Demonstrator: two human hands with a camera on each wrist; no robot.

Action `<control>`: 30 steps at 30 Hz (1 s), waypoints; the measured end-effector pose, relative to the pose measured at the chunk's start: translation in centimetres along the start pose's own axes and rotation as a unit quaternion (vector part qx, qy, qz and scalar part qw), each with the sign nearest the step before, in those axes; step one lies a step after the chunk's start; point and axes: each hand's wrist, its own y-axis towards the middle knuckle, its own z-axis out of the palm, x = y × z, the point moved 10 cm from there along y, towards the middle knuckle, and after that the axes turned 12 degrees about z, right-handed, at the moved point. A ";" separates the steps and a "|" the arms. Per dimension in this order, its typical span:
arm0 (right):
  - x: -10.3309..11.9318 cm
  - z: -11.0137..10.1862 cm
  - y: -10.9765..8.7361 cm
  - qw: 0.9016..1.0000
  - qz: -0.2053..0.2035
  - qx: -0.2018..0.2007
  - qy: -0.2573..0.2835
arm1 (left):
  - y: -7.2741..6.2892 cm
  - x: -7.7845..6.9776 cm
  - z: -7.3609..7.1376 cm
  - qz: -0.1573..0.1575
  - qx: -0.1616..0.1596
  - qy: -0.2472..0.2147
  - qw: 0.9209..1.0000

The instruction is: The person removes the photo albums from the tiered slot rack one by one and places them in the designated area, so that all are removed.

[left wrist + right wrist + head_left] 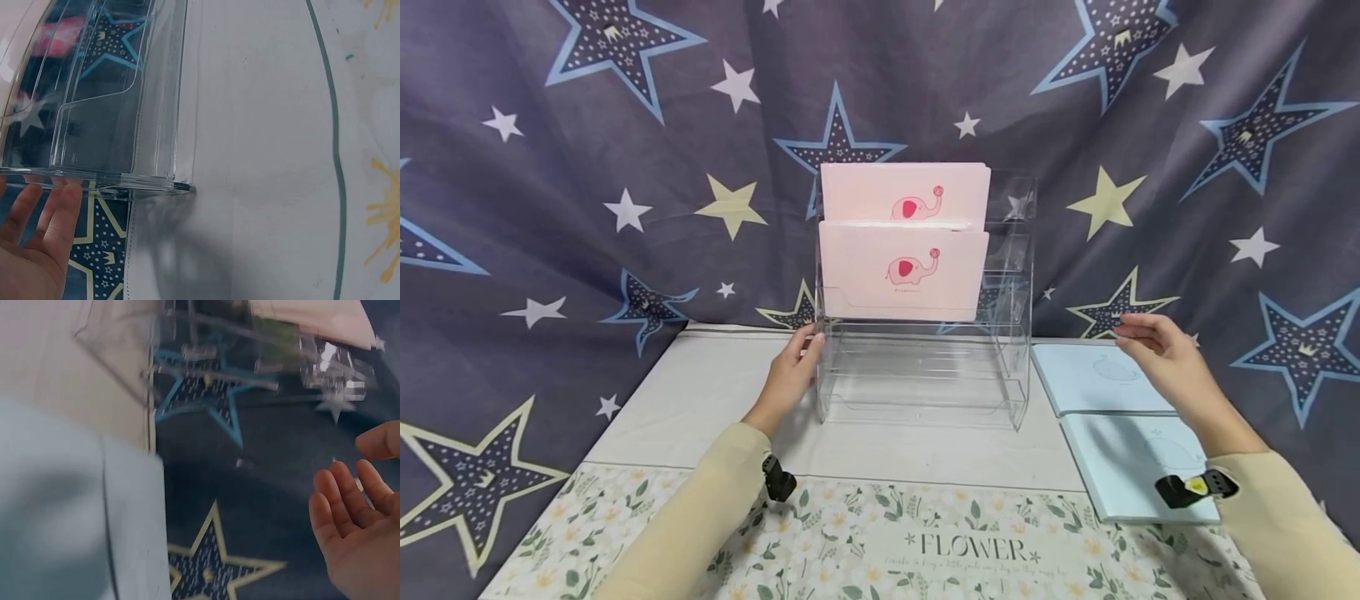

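Observation:
A clear acrylic tiered display rack (925,412) stands on the table in the head view. Its two upper tiers hold pink elephant-print booklets, one rear (865,187) and one front (850,267); the lower tiers are bare. My left hand (790,367) touches the rack's left side panel, and the left wrist view has its fingertips (72,190) right at the panel's edge. To the right of the rack, my right hand (1168,358) is raised over the light blue booklets, holding nothing, with loosely bent fingers (340,500).
Two stacks of light blue booklets with a whale drawing, a far one (1075,379) and a near one (1112,475), lie at the table's right. A floral cloth (820,533) covers the table's front. Behind hangs a dark star-patterned curtain (925,83).

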 end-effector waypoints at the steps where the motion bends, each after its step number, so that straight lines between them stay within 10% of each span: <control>1: 0.6 0.4 0.2 1.000 -0.008 0.003 0.008 | 0.0 0.0 0.0 -0.001 0.001 0.001 1.000; 30: 12.1 10.6 5.6 0.983 -0.030 0.125 0.134 | 0.0 0.0 0.0 0.001 0.000 0.001 1.000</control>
